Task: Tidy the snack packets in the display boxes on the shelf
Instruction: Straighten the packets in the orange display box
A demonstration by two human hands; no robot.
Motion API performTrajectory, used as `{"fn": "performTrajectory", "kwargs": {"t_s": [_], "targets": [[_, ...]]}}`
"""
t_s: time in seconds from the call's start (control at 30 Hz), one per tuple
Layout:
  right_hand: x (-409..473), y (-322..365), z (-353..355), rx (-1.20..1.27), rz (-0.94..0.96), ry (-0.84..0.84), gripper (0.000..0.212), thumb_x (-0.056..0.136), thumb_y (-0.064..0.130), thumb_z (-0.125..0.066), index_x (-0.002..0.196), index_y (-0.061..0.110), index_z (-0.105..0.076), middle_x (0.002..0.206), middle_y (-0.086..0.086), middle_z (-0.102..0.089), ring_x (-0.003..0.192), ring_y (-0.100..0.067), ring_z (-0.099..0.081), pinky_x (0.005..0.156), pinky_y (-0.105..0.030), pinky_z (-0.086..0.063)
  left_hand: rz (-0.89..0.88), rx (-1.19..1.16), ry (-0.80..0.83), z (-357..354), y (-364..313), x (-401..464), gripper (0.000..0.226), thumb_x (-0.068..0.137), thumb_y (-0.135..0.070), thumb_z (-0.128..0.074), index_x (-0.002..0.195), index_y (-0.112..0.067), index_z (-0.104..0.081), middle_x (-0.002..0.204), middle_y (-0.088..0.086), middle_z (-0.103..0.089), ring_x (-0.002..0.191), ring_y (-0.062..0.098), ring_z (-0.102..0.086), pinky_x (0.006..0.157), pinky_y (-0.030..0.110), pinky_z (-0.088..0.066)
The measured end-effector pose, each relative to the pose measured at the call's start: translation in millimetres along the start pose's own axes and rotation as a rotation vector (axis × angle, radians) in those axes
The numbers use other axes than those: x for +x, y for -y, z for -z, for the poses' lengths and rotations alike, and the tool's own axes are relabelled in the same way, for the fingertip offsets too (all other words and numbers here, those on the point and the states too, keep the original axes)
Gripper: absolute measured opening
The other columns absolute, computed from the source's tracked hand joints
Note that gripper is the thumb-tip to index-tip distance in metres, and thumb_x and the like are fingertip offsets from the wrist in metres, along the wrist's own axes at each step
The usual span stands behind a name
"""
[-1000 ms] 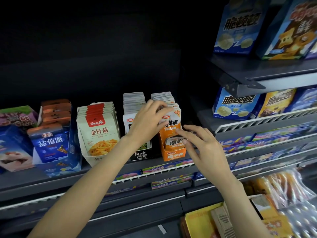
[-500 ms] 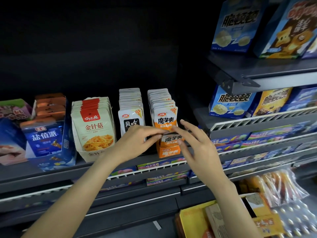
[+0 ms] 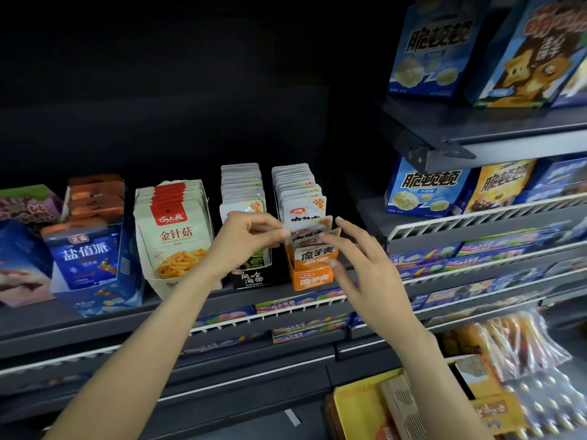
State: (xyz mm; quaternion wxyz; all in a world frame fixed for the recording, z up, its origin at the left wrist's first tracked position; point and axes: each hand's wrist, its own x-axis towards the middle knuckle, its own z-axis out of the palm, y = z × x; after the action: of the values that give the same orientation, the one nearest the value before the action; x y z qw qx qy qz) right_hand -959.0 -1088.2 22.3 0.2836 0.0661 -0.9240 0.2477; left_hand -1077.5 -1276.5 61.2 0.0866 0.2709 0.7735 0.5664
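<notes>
Hands meet at the orange display box (image 3: 313,276), centre of the frame, on the dark shelf (image 3: 95,322). Left hand (image 3: 251,238) comes in from the lower left, thumb and fingertips pinching the left edge of a small snack packet (image 3: 313,228) held just above the box's front row. Right hand (image 3: 365,265) reaches in from the lower right, fingers spread apart and lightly bent, fingertips touching the packet's right side, thumb resting low against the front packets in the box. Behind them, the stacked white packets (image 3: 295,185) run back in a row, fanned a little unevenly. Just left sits the black display box (image 3: 252,277) with its own packet row, partly hidden by the left hand. Further left, the pale mushroom packets (image 3: 176,236) stand upright in their carton, then the blue box (image 3: 92,262) at the left edge. Blue and yellow cartons (image 3: 425,192) fill the shelves at upper right.
</notes>
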Motion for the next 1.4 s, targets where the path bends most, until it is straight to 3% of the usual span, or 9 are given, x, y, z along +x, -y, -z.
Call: {"fn": "performTrajectory", "kwargs": {"t_s": [0.17, 0.27, 0.4, 0.6, 0.77, 0.97, 1.07, 1.2, 1.4], "targets": [[2.4, -0.2, -1.5, -0.020, 0.008, -0.019, 0.037, 0.095, 0.030, -0.043, 0.131, 0.025, -0.053, 0.142, 0.005, -0.044, 0.125, -0.010, -0.044, 0.081, -0.014, -0.042, -0.125, 0.040, -0.187, 3.4, -13.9, 5.8, 0.013, 0.092, -0.015, -0.057, 0.083, -0.024, -0.057, 0.083, -0.010, -0.068, 0.077, 0.004, -0.068, 0.070, 0.016, -0.054], [4.8, 2.8, 1.0, -0.031, 0.000, -0.056, 0.038, 0.097, 0.036, -0.041, 0.131, 0.024, -0.052, 0.135, 0.005, -0.051, 0.120, -0.007, -0.046, 0.084, -0.019, -0.045, -0.335, 0.295, -0.419, 4.0, -24.3, 5.7, 0.007, 0.094, -0.021, -0.056, 0.087, -0.020, -0.055, 0.080, -0.011, -0.065, 0.072, 0.002, -0.066, 0.066, 0.012, -0.051], [23.7, 15.2, 4.8, -0.086, -0.040, -0.168, 0.044, 0.100, 0.045, -0.031, 0.125, 0.018, -0.055, 0.108, 0.003, -0.066, 0.098, -0.010, -0.057, 0.074, -0.021, -0.043, -0.589, 0.621, -0.601, 10.8, -30.8, 11.2, 0.014, 0.094, -0.016, -0.057, 0.094, -0.002, -0.059, 0.079, 0.005, -0.069, 0.063, 0.010, -0.065, 0.050, 0.025, -0.054], [61.2, 36.3, 4.6, -0.239, 0.099, -0.292, 0.037, 0.096, 0.041, -0.045, 0.114, 0.014, -0.063, 0.103, -0.001, -0.068, 0.098, -0.019, -0.062, 0.082, -0.028, -0.044, -0.233, 0.075, -0.725, 32.2, -40.7, 20.5, 0.007, 0.096, -0.024, -0.053, 0.089, -0.023, -0.052, 0.091, 0.001, -0.068, 0.080, 0.015, -0.069, 0.066, 0.040, -0.059], [85.5, 57.1, -10.9, -0.422, 0.252, -0.270, 0.041, 0.086, 0.040, -0.059, 0.119, 0.015, -0.060, 0.127, -0.008, -0.059, 0.119, -0.028, -0.051, 0.098, -0.040, -0.037, 0.017, -0.592, -0.644, 33.8, -64.0, 16.7, 0.002, 0.098, -0.011, -0.048, 0.098, -0.009, -0.049, 0.093, 0.007, -0.067, 0.075, 0.011, -0.071, 0.061, 0.019, -0.054], [91.8, 54.3, -7.9, -0.403, 0.337, -0.552, 0.023, 0.098, 0.015, -0.051, 0.108, 0.011, -0.070, 0.110, -0.005, -0.070, 0.099, -0.022, -0.066, 0.079, -0.032, -0.046, 0.007, -0.655, -0.551, 35.0, -71.8, 4.5, 0.013, 0.097, -0.017, -0.051, 0.106, -0.008, -0.055, 0.099, 0.008, -0.071, 0.088, 0.015, -0.071, 0.072, 0.025, -0.056], [90.2, 55.5, 1.1, -0.057, 0.175, -0.526, 0.018, 0.096, 0.013, -0.056, 0.108, 0.012, -0.070, 0.095, 0.003, -0.072, 0.080, -0.009, -0.067, 0.065, -0.023, -0.051, -0.065, -0.445, -0.469, 34.5, -66.7, 0.5, 0.021, 0.100, -0.028, -0.043, 0.113, -0.019, -0.056, 0.108, 0.000, -0.071, 0.105, 0.010, -0.064, 0.090, 0.028, -0.051], [84.5, 62.2, 16.8, 0.802, -0.359, -0.210, 0.017, 0.093, 0.013, -0.059, 0.102, 0.026, -0.062, 0.094, 0.012, -0.071, 0.089, -0.003, -0.068, 0.075, -0.018, -0.054, -0.217, -0.047, -0.460, 33.5, -59.5, -0.3, 0.025, 0.098, -0.012, -0.047, 0.116, -0.022, -0.061, 0.112, -0.014, -0.065, 0.110, -0.002, -0.057, 0.095, 0.020, -0.045], [76.9, 53.7, 20.3, 1.058, -0.597, -0.066, 0.017, 0.093, 0.016, -0.059, 0.108, 0.021, -0.063, 0.092, 0.003, -0.074, 0.084, -0.011, -0.071, 0.064, -0.019, -0.052, -0.257, -0.035, -0.394, 27.5, -60.1, 0.2, 0.027, 0.094, -0.006, -0.054, 0.116, -0.018, -0.063, 0.112, -0.012, -0.065, 0.106, -0.002, -0.059, 0.088, 0.013, -0.047]]}}
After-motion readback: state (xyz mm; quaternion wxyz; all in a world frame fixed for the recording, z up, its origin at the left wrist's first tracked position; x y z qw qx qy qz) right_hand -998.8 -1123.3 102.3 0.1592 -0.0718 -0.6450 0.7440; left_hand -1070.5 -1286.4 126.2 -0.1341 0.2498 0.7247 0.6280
